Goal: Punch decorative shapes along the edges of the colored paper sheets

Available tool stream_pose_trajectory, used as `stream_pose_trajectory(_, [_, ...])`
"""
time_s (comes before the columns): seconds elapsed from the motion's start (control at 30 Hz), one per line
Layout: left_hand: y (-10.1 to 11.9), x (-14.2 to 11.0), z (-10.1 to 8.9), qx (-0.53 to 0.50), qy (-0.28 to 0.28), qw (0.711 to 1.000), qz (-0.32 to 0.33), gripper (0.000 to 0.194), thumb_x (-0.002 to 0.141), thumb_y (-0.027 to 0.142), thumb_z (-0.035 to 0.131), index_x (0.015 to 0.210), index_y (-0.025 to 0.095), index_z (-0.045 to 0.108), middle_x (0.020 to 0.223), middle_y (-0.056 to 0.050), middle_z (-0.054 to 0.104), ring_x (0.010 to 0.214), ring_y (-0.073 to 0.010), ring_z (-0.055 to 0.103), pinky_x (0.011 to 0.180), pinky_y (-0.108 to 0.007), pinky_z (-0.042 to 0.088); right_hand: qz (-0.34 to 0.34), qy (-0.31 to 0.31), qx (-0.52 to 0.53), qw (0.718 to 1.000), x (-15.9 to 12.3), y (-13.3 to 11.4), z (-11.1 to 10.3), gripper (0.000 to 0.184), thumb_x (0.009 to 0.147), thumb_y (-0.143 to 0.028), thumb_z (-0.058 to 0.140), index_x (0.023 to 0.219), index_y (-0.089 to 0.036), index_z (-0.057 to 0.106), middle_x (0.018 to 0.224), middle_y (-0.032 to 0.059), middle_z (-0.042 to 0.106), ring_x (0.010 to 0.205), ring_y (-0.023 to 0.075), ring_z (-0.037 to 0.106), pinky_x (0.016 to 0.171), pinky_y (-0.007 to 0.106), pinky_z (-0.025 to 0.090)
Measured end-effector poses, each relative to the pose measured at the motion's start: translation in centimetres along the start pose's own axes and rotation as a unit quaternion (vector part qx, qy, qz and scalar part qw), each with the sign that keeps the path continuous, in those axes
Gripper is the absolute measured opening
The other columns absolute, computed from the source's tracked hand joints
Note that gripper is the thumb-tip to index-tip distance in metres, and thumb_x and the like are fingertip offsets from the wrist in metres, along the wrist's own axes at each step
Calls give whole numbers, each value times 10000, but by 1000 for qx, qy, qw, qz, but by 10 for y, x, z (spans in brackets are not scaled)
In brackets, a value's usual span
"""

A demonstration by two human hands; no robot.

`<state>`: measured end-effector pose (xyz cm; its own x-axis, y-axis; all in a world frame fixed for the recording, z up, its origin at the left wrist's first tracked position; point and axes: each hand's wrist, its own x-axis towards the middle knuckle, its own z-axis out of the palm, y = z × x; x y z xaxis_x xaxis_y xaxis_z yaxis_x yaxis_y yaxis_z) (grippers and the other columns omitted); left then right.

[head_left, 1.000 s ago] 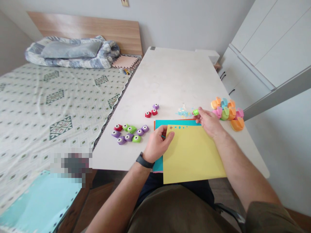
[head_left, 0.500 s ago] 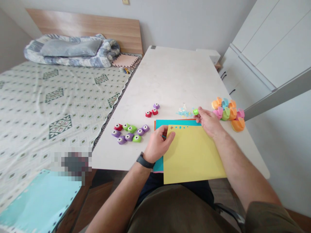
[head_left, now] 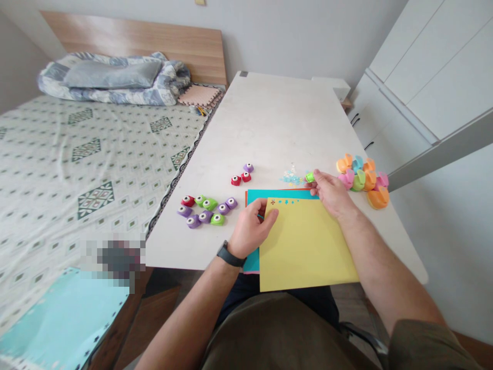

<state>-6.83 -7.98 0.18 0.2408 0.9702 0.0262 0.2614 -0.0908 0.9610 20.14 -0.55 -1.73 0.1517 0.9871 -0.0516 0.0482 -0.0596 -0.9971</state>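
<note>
A yellow sheet of paper (head_left: 308, 246) overhangs the table's front edge, with several small punched shapes along its top left. My left hand (head_left: 256, 226) pinches its left edge, thumb on top. Beneath it lie a blue sheet (head_left: 252, 262) and an edge of orange-red paper. My right hand (head_left: 329, 192) grips a small green craft punch (head_left: 309, 177) above the paper's far edge. Punched paper bits (head_left: 292, 177) are scattered just left of that punch. Several purple, red and green punches (head_left: 204, 217) stand to the left of my left hand.
Larger orange, pink, blue and green punches (head_left: 370, 181) cluster at the right of the white table (head_left: 285, 118). Two red punches and a purple one (head_left: 248, 168) sit farther back. A bed (head_left: 127, 149) adjoins the left side, with a punched light-blue sheet (head_left: 69, 318) at its near corner.
Both hands keep their holds on the paper and the green punch. Beyond a very slight shift of the view, nothing has visibly moved.
</note>
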Motion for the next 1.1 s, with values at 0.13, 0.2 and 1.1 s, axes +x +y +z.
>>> stream_pose_trajectory(0.13, [-1,0,0,2,-2,1000,-1,294,978,443,597,1120,193,656,1023,-59,747,796,-168,655,655,-273,510,5,-8,18,1000,-1,0,0,506,850,-703,690,971,-213,730,868,74,755,684,162,671,578,286,516])
stream_pose_trajectory(0.2, [-2,0,1,4,-2,1000,-1,297,982,443,592,1127,191,655,1027,-60,747,792,-165,649,653,-274,507,4,-9,18,1000,-1,0,0,499,858,-690,691,978,-207,734,888,80,757,687,160,667,597,293,521])
stream_pose_trajectory(1.1, [-2,0,0,3,-3,1000,1,287,975,435,596,1128,201,659,1033,-61,760,820,-177,686,668,-273,535,-35,16,-125,991,-11,-11,5,537,896,-749,573,1029,-236,657,688,16,708,464,129,559,447,255,406])
